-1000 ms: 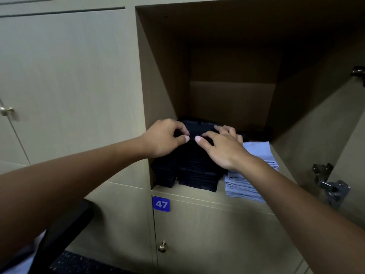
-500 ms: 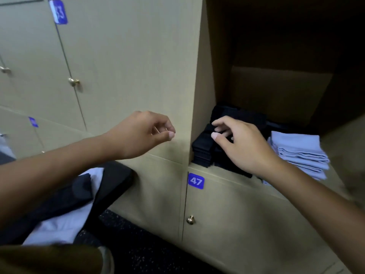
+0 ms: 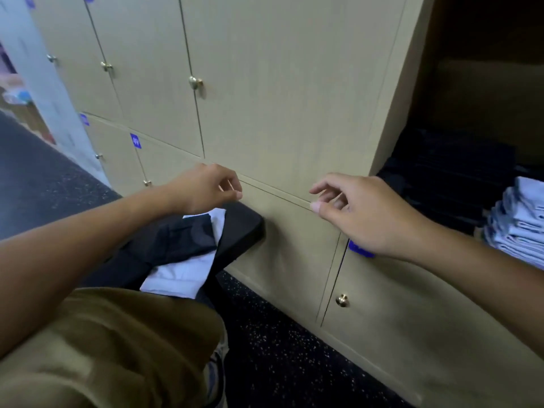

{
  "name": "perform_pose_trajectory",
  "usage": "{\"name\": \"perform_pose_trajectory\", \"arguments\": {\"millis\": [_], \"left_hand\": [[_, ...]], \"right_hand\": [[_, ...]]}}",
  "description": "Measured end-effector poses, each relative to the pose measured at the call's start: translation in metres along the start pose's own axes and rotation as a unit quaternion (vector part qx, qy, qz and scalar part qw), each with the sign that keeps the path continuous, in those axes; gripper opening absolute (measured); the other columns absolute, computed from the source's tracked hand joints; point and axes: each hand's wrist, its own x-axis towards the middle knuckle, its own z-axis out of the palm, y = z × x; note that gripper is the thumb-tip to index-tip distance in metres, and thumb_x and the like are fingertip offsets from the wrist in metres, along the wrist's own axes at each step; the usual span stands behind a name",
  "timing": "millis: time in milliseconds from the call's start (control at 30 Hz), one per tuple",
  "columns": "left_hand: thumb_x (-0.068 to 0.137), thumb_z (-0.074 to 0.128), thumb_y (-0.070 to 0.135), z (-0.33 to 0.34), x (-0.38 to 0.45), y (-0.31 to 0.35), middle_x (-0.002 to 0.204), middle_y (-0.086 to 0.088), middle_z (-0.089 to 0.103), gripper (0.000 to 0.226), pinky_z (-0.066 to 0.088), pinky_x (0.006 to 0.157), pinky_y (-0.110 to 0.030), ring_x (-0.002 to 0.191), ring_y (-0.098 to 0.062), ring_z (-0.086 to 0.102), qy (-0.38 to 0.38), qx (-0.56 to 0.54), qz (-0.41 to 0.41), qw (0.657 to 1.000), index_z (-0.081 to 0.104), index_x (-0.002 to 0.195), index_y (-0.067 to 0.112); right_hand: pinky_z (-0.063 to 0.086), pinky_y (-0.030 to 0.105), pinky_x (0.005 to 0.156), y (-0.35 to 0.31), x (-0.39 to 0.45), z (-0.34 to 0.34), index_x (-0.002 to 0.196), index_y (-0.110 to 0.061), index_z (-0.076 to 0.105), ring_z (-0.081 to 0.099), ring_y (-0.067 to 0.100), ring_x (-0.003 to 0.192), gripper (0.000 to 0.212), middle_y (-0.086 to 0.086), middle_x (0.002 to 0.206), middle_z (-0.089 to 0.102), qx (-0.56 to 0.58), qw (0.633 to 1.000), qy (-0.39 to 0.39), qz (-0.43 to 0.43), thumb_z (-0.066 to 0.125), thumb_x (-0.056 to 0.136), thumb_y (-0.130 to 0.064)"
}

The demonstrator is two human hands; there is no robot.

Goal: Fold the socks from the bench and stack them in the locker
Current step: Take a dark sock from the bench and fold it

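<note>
Both hands hang empty with fingers loosely curled: the left hand (image 3: 206,187) above the desk (image 3: 241,228), the right hand (image 3: 362,213) near the open locker (image 3: 406,83). Unfolded socks (image 3: 182,240) lie on the desk, likely light, limp, easiest pinched at an edge.

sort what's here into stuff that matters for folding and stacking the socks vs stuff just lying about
Part of the job:
- black socks on the bench
- white socks on the bench
- black stack in the open locker
- light blue stack beside it
- left hand and right hand, both holding nothing

Just there:
- shut locker doors
- brass knobs
- number tags
</note>
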Motion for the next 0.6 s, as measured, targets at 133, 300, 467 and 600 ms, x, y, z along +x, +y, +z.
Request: {"name": "perform_pose_trajectory", "arguments": {"millis": [133,300,467,600], "left_hand": [[0.093,0.070,0.033,0.020,0.000,-0.042,0.107,0.004,0.071,0.013,0.045,0.084,-0.028,0.100,-0.017,0.064,-0.061,0.027,-0.028,0.997,0.069,0.104,0.025],[0.091,0.074,0.024,0.038,0.000,-0.082,0.121,-0.002,0.066,0.033,0.038,0.085,-0.025,0.111,-0.023,0.061,-0.132,0.048,-0.061,0.988,0.065,0.122,0.016],[0.092,0.074,0.029,0.042,0.006,-0.101,0.137,-0.008,0.061,0.049,0.039,0.089,-0.026,0.117,-0.027,0.060,-0.145,0.039,-0.104,0.983,0.055,0.134,0.015],[0.091,0.073,0.039,0.051,0.006,-0.111,0.140,-0.010,0.057,0.063,0.042,0.101,-0.035,0.124,-0.029,0.056,-0.149,0.051,-0.143,0.977,0.048,0.142,0.012]], "right_hand": [[0.054,0.029,0.083,0.008,0.002,0.027,0.120,-0.035,0.064,0.062,-0.001,0.084,0.026,-0.020,0.099,0.065,0.012,0.999,-0.040,0.004,0.060,0.096,-0.043],[0.053,0.027,0.082,0.022,-0.001,0.055,0.120,-0.036,0.064,0.062,-0.002,0.082,0.027,-0.018,0.099,0.066,0.014,0.995,-0.103,0.015,0.062,0.094,-0.042],[0.051,0.019,0.078,0.025,0.002,0.060,0.119,-0.036,0.065,0.062,-0.001,0.084,0.026,-0.018,0.098,0.068,0.027,0.993,-0.115,0.018,0.064,0.093,-0.040],[0.053,0.023,0.082,0.024,0.004,0.056,0.119,-0.040,0.064,0.062,-0.003,0.086,0.026,-0.020,0.099,0.068,0.028,0.993,-0.111,0.017,0.063,0.093,-0.043]]}}
